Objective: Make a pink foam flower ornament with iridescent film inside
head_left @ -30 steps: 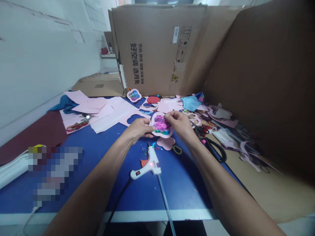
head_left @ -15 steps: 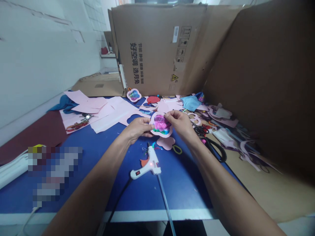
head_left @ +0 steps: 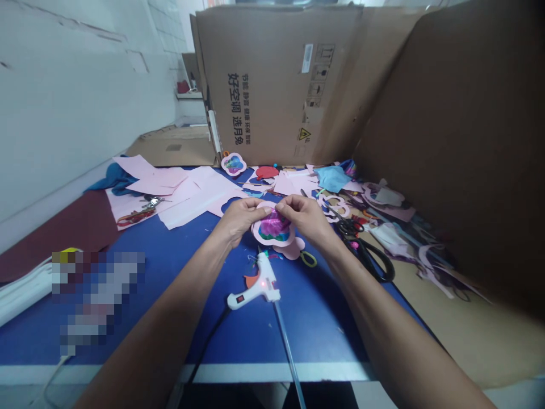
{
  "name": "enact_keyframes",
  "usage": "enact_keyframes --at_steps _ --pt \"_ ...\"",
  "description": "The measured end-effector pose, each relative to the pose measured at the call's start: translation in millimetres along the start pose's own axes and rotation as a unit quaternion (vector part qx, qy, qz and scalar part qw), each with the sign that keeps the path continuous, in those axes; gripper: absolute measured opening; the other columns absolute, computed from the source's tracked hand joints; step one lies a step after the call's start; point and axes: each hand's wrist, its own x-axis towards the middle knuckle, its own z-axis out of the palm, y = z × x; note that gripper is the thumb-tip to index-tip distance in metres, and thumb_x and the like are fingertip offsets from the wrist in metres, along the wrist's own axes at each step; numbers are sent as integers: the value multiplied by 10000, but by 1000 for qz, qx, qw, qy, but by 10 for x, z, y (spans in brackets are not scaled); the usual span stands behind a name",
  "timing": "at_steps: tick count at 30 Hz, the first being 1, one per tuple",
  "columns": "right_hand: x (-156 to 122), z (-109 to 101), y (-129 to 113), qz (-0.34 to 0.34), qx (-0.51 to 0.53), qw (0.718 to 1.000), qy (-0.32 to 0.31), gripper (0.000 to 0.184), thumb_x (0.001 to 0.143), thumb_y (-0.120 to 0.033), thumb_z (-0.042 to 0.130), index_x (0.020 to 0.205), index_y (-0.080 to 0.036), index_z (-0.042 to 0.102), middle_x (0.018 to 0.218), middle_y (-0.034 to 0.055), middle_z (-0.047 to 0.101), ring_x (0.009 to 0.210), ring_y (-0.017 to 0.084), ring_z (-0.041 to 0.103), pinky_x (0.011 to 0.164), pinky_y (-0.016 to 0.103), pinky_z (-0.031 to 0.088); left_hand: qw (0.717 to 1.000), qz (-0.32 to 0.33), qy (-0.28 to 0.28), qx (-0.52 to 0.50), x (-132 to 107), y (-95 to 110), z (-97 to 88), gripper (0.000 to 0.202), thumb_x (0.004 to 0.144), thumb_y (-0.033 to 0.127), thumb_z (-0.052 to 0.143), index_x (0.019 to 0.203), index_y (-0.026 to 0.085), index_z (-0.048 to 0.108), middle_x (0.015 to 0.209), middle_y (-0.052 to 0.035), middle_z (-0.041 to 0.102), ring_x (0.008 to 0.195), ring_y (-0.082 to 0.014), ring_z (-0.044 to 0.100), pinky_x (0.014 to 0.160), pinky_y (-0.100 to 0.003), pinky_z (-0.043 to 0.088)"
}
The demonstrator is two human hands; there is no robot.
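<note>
We record, from the left:
- Pink paper sheets (head_left: 179, 190) lie spread over the blue table (head_left: 170, 272), with a blue cloth (head_left: 111, 177) at their far corner.
- A cardboard box (head_left: 276, 79) stands at the back, and a small finished flower piece (head_left: 234, 164) leans at its foot.
- A white glue gun (head_left: 258, 284) lies near the table's front, nozzle toward the hands, with its cord trailing off the edge.
- Black scissors (head_left: 370, 255) lie to the right among paper scraps.

Nothing blocks our view of the hands.

Between the glue gun and the box, our left hand (head_left: 238, 218) pinches the left rim of a flower card (head_left: 275, 230), pink with a shiny magenta centre. Our right hand (head_left: 304, 218) pinches its upper right rim with closed fingertips. The card sits between both hands, just above a plain pink cutout (head_left: 296, 250).
</note>
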Motion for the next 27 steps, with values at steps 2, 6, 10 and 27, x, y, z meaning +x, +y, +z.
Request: enact_keyframes --at_steps 2,6,10,27 --pt "-3 15 12 -3 -5 1000 -13 326 853 -508 774 813 -193 699 722 0 660 636 147 548 600 277 426 1000 10 1 7 0 -8 8 309 706 321 936 938 156 816 837 -65 784 688 -157 683 650 -276 535" --pt "0 35 37 -10 -6 1000 -25 335 859 -516 772 825 -191 700 738 2 660 650 147 543 608 277 428 999 34 7 32 5 -31 14 233 719 324 907 855 163 809 786 -46 757 659 -144 643 623 -267 497" --pt "-13 53 15 -5 -5 1000 -26 355 846 -545 774 821 -198 702 727 5 661 641 153 541 606 283 442 998 39 14 42 6 -39 18 221 709 334 912 785 166 791 738 -36 727 635 -138 614 611 -268 472" --pt "-44 61 -104 -9 29 999 18 471 895 -665 726 771 -213 686 667 -13 619 632 161 524 620 293 422 993 83 83 10 -2 14 51 355 619 450 953 775 168 806 744 -39 759 638 -156 628 636 -277 498"
